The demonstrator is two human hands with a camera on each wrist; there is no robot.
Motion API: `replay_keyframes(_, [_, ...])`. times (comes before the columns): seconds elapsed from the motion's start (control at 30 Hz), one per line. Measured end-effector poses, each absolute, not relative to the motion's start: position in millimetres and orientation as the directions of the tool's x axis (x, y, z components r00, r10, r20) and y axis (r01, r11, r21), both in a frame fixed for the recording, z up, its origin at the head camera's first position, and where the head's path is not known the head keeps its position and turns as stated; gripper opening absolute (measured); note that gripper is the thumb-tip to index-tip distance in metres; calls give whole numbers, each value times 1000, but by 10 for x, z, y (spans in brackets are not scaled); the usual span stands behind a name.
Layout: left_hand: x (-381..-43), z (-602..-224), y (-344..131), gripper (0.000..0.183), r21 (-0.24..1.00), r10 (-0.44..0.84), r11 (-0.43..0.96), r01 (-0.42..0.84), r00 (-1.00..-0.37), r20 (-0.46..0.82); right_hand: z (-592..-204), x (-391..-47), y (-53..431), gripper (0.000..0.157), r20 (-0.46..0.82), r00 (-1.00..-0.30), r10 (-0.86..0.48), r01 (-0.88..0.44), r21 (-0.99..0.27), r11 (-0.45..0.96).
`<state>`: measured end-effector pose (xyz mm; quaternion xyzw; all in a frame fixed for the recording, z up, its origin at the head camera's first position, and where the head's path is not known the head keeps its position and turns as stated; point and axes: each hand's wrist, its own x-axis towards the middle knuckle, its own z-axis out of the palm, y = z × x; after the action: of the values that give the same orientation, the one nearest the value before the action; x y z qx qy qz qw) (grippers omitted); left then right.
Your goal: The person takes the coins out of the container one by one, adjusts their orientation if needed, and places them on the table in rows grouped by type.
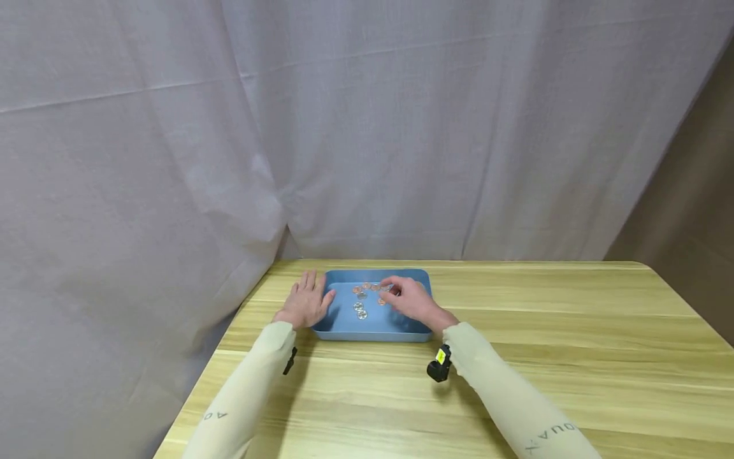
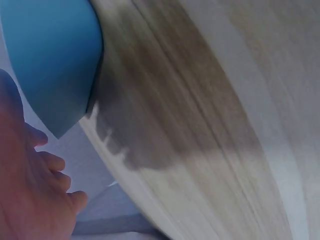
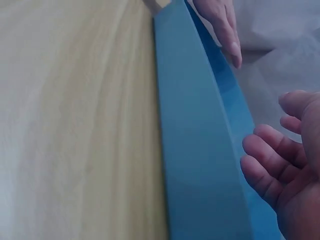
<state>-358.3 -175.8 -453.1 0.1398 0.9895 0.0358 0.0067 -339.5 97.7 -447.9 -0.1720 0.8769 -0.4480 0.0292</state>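
A shallow blue tray (image 1: 373, 335) holds several coins, some copper-coloured and some silver-coloured. My left hand (image 1: 306, 301) lies at the tray's left rim, its fingers straight and thumb over the edge. In the left wrist view, the left hand (image 2: 30, 185) shows beside the tray's outer corner (image 2: 60, 70). Over the tray's right half, my right hand (image 1: 414, 299) has its thumb and forefinger apart, near copper coins (image 1: 375, 287). Seen from the right wrist, the right hand's (image 3: 290, 165) fingers bend loosely above the tray wall (image 3: 195, 130), with no coin visible among them. Two silver coins (image 1: 360, 310) lie nearer the tray's middle.
The tray stands on a wooden table (image 1: 516, 331) near its far edge. Behind the table hangs a grey curtain (image 1: 367, 127), which also runs down the left side. A black wrist device (image 1: 439, 363) hangs under the right sleeve.
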Motion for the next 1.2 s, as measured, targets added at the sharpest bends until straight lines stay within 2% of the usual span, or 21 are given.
replay_keyframes(0.23, [-3576,-4599,-1734,71,46,285,958,284,-958,-22,-4594,-3362,814,34,81,-934,-348,-279,-774,569])
replay_keyframes(0.6, [-3587,-4617,-1711,70,35,276,961,274,-961,-37,-4750,-3390,653,19,99,-938,-331,-290,-748,597])
replay_keyframes(0.8, [-3585,-4644,-1700,69,11,293,956,293,-955,-40,-4803,-3411,594,20,83,-939,-335,-280,-749,600])
replay_keyframes(1.2, [-3579,-4689,-1721,63,4,316,949,316,-949,-6,-4837,-3403,449,21,98,-925,-367,-342,-632,695])
